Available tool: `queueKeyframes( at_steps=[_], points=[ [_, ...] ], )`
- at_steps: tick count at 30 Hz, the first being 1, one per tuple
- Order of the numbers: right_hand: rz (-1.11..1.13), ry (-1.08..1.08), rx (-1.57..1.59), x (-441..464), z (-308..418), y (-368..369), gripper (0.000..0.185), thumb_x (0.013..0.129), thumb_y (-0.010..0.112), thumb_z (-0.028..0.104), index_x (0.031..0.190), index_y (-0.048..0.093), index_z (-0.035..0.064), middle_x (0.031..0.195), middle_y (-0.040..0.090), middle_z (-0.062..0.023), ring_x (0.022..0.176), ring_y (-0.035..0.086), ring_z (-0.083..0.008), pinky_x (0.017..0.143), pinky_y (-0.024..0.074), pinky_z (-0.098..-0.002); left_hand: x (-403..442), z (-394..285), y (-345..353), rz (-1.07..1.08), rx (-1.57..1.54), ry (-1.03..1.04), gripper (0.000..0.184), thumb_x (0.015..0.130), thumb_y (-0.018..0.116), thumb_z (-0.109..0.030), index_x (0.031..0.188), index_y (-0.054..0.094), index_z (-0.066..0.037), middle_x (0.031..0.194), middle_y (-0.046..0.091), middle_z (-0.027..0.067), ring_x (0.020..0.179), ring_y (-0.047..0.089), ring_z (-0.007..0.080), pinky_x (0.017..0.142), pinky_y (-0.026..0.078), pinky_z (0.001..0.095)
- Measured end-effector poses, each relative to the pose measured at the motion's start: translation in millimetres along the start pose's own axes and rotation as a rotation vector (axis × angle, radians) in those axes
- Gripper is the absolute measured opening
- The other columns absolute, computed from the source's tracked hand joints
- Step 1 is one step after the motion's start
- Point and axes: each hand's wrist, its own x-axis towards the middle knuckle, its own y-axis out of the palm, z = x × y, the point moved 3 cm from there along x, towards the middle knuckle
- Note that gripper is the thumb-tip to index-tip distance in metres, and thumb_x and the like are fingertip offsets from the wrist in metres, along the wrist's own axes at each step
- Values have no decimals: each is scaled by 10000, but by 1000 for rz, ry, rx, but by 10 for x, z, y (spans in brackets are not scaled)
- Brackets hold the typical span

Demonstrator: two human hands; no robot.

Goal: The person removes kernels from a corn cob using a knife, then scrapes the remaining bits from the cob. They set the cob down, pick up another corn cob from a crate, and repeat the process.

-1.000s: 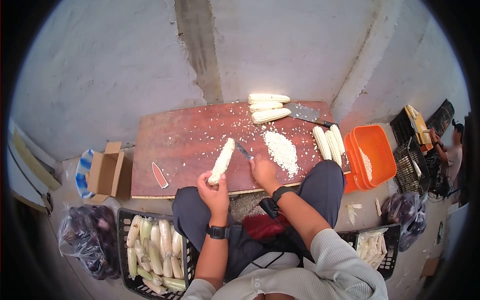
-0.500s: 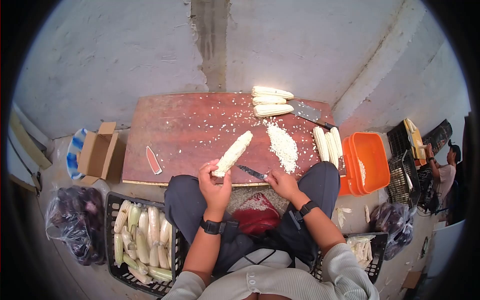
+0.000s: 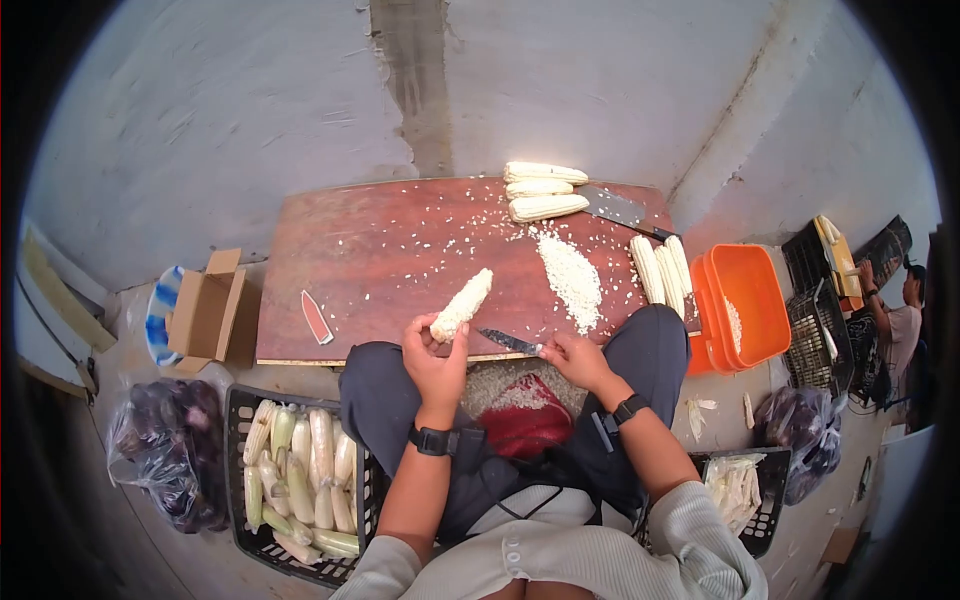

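My left hand (image 3: pixel 436 362) is closed around the lower end of a pale corn cob (image 3: pixel 463 303), which points up and away over the table's near edge. In my right hand (image 3: pixel 580 362) is a knife (image 3: pixel 508 341) with a dark, speckled blade. Its tip points left toward the base of the cob, close to my left fingers; whether it touches cannot be told. Beyond my right hand, a heap of loose white kernels (image 3: pixel 570 283) lies on the reddish-brown table (image 3: pixel 360 240), with more kernels scattered around. Between my knees, kernels also lie on a red cloth or bag (image 3: pixel 525 418).
Whole cobs (image 3: pixel 546 207) lie beside a cleaver (image 3: pixel 615 207); others (image 3: pixel 662 272) lie at the right edge. A red-and-white blade-shaped piece (image 3: pixel 317 317) rests left. Around stand an orange bin (image 3: pixel 745 300), a crate of corn (image 3: pixel 240 480), a cardboard box (image 3: pixel 205 315) and, far right, another person (image 3: pixel 902 325).
The view has shifted slightly. The cob is held a little lower and appears shorter, turned more away from me. Both hands keep their holds on the cob and knife.
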Motion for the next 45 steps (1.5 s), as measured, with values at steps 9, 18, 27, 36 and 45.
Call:
queueKeyframes(
  at_steps=[9, 18, 27, 36, 45],
  points=[
    [-336, 201, -23, 72, -136, -80, 287, 872, 595, 284, 818, 552, 5, 710, 623, -203, 676, 614, -389, 601, 468, -465, 10, -51, -61, -55, 105, -1, 419, 765, 743, -15, 1082, 470, 15, 916, 553, 67, 701, 541, 57, 579, 452, 173],
    [-359, -44, 118, -114, 316, -114, 221, 905, 550, 244, 915, 494, 30, 728, 620, -216, 709, 613, -407, 606, 471, -486, 6, -7, 57, 47, 370, 51, 336, 740, 761, -128, 1016, 610, -11, 887, 564, 69, 672, 550, 122, 577, 490, 255],
    [-295, -144, 88, -177, 333, 36, 210, 913, 533, 242, 895, 489, 37, 710, 621, -203, 650, 608, -403, 575, 467, -496, 5, 194, 78, 121, 584, 167, 374, 792, 718, -219, 1034, 582, 31, 933, 605, 139, 796, 628, 231, 684, 509, 352],
    [-228, 291, 119, -87, -38, 193, 298, 928, 472, 293, 899, 571, 13, 776, 629, -238, 750, 608, -425, 676, 468, -508, 33, 344, 7, 2, 127, -219, 244, 879, 654, -183, 984, 556, 15, 886, 629, 76, 782, 601, 112, 644, 500, 252],
    [-177, 252, 364, -50, 24, 289, 312, 936, 416, 278, 916, 542, -7, 876, 620, -245, 840, 596, -425, 738, 457, -519, 148, 307, 11, -47, -428, -711, 277, 934, 567, -269, 1055, 546, -21, 981, 631, 107, 852, 644, 190, 667, 566, 233]
  ],
)
